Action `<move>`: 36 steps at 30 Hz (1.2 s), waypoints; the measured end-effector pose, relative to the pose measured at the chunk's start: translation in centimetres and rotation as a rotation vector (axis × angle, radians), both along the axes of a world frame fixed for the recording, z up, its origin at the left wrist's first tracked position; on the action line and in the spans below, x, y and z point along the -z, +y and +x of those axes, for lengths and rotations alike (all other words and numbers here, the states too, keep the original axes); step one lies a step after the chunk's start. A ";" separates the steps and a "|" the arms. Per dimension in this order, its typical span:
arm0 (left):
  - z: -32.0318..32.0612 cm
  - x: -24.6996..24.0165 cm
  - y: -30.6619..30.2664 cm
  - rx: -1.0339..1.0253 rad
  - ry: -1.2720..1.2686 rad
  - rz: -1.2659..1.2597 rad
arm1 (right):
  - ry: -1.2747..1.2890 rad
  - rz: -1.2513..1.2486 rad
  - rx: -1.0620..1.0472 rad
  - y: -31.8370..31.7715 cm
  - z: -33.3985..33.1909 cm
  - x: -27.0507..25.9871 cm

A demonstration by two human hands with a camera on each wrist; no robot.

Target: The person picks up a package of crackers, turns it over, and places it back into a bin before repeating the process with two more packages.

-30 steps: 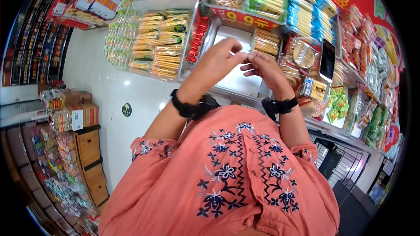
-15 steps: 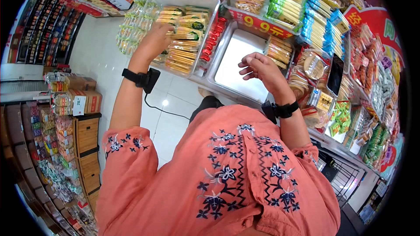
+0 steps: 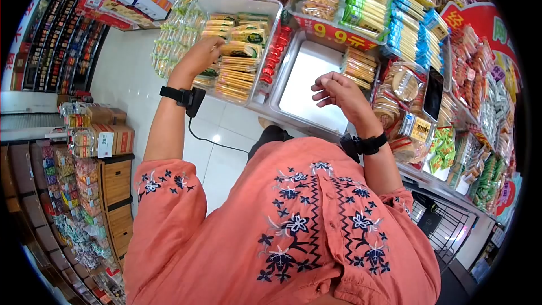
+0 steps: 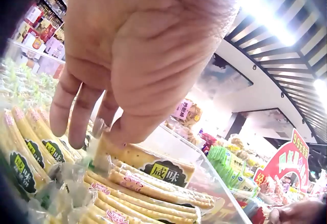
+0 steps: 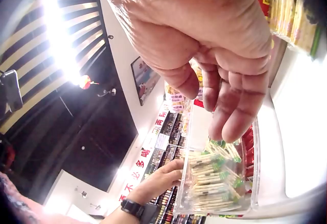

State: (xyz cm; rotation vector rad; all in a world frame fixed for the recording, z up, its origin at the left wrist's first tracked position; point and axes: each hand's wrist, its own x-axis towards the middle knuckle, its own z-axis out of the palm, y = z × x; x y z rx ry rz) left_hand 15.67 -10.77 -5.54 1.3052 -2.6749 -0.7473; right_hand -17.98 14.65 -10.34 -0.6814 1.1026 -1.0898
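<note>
Over the clear bin (image 3: 248, 103) of packaged breadsticks (image 3: 232, 79), the left hand (image 3: 199, 56) reaches in. In the left wrist view its thumb and index finger pinch the wrapper end of one breadstick pack (image 4: 166, 169) with a black and green label; the other fingers hang down. The right hand (image 3: 341, 96) hovers above the white-bottomed tray (image 3: 307, 73), fingers loosely bent, holding nothing. Seen from the right wrist, that hand (image 5: 204, 55) has its thumb apart from its fingers. Several brown packs (image 3: 359, 68) lie at the tray's right end.
Red-wrapped items (image 3: 275, 53) fill a narrow slot between bin and tray. A phone (image 3: 433, 95) lies on round cracker packs (image 3: 405, 86) at the right. Green packs (image 3: 370, 3) and blue packs (image 3: 415, 34) stand behind. A wire basket (image 3: 443, 226) is below right, cartons (image 3: 113, 138) at left.
The left hand has moved from beside the right hand over the white tray leftward to the breadstick bin, where it now pinches a pack. The right hand has stayed over the tray.
</note>
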 end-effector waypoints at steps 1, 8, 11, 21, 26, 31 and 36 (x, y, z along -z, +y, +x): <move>0.0 0.4 -0.3 0.027 0.010 -0.044 | 0.000 -0.001 -0.001 -0.1 0.1 0.0; -0.1 1.5 -0.7 -0.002 0.045 -0.021 | -0.001 -0.011 -0.020 -0.3 0.4 0.0; 0.3 1.0 -0.4 0.047 0.130 0.012 | -0.011 -0.008 -0.028 -0.4 0.5 0.3; -2.5 -8.5 6.6 -0.213 0.504 0.404 | 0.040 -0.082 0.022 -0.9 0.8 -2.0; -5.8 -7.6 10.8 -0.182 0.594 0.655 | 0.001 -0.216 0.078 -1.3 1.3 -4.7; -8.6 -6.4 13.0 -0.137 0.592 0.729 | -0.065 -0.276 0.086 -0.8 1.2 -5.2; -10.1 -5.0 13.7 -0.149 0.663 0.758 | -0.090 -0.277 0.123 0.1 0.4 -4.1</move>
